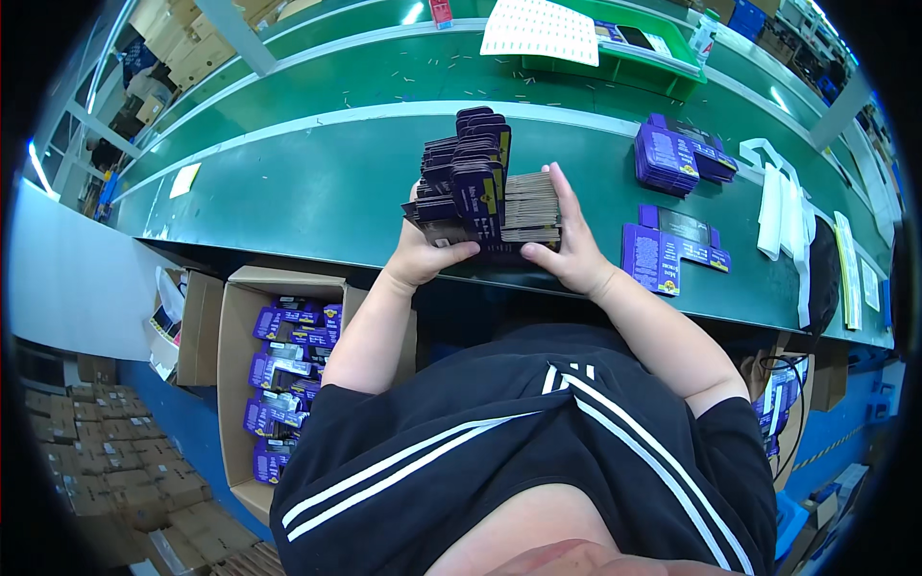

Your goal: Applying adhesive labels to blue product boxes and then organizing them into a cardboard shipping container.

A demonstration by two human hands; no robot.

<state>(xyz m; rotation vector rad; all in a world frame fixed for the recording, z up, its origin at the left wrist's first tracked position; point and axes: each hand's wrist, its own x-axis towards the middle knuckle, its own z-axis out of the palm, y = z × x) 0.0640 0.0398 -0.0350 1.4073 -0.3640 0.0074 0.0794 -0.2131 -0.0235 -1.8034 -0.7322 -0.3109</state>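
Both hands, left hand (423, 254) and right hand (569, 252), are gripping one stack of purple cartons (477, 182) from opposite sides at the bench's (288, 202) near edge.

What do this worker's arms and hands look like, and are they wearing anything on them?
Both forearms are bare, with no gloves, watch or rings visible on the left hand or the right hand. Short black sleeves end near the elbows, part of a black shirt with white diagonal stripes.
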